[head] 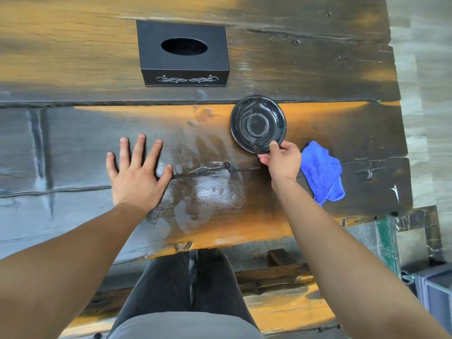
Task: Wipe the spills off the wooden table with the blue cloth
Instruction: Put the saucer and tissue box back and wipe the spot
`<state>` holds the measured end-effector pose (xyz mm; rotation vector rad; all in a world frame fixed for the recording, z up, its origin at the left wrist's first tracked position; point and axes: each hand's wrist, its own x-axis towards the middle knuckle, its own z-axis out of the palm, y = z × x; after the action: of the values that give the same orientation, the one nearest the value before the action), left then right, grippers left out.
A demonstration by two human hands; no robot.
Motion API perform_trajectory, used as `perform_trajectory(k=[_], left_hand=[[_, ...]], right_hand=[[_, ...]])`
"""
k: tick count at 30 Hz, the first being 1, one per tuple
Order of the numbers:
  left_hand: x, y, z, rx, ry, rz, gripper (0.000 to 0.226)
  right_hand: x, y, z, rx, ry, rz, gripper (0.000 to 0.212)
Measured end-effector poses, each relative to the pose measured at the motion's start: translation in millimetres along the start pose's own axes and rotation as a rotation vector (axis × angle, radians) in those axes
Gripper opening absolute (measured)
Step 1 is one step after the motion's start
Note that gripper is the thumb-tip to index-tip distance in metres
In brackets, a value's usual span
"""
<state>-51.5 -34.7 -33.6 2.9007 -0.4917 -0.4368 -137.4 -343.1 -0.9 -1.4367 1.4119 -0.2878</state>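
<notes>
Clearly, one blue cloth (322,172) lay crumpled on the wooden table (73,148), soft and fluffy, in an uneven lump. Its long axis ran from the saucer side down toward the near table edge, and a thin corner pointed to that edge. It lay just beside the right hand (283,160), on the outer side of it, and no hand touched it.

That right hand pinched the near rim of one black saucer (258,123), thumb on top and fingers under the rim. The saucer was round, glossy and shallow, with a ring in the middle, just beside the cloth.

On the other side of the saucer, wet smears (195,192) shone on the dark, rough planks, some shaped like hand prints. The left hand (137,172) lay flat beyond them, its fingers spread and holding nothing.

One black tissue box (183,53) stood farther from the cloth, past the saucer; it was rectangular and matte, with an oval opening and a silver ornament on the side.
</notes>
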Motion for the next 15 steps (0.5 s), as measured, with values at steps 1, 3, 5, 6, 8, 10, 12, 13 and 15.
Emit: perform_trajectory(k=[1,3,5,6,8,10,12,13,15], left_hand=[[0.4,-0.1,-0.3,-0.001,-0.003,0.002,0.066],[0.9,-0.7,-1.5,-0.005,-0.016,0.006,0.066],[0.8,-1.2,-3.0,-0.004,-0.033,0.009,0.066],[1.2,-1.3,-3.9,-0.008,-0.044,0.007,0.066],[3.3,-2.6,-7.4,-0.054,-0.066,0.007,0.064],[4.7,-7.6,-13.0,-0.146,-0.065,0.020,0.061],[3.3,-18.5,-18.7,-0.225,-0.004,0.013,0.061],[1.5,-26.4,-20.8,-0.226,0.037,-0.006,0.063],[-2.8,-44.7,-22.6,-0.158,0.070,-0.050,0.068]], right_hand=[[-0.3,-0.9,-0.5,-0.032,0.015,-0.002,0.023],[-2.2,-3.5,-2.0,-0.176,0.082,-0.073,0.039],[-2.2,-7.3,-0.5,-0.327,0.143,-0.223,0.049],[-2.6,-11.6,2.8,-0.364,0.143,-0.305,0.050],[-2.1,-23.4,16.0,-0.397,0.088,-0.457,0.051],[0.0,-39.8,35.7,-0.432,-0.022,-0.570,0.054],[2.6,-59.6,57.3,-0.516,-0.137,-0.657,0.058],[3.4,-70.5,68.2,-0.565,-0.187,-0.693,0.060],[2.9,-92.5,90.0,-0.645,-0.278,-0.739,0.065]])
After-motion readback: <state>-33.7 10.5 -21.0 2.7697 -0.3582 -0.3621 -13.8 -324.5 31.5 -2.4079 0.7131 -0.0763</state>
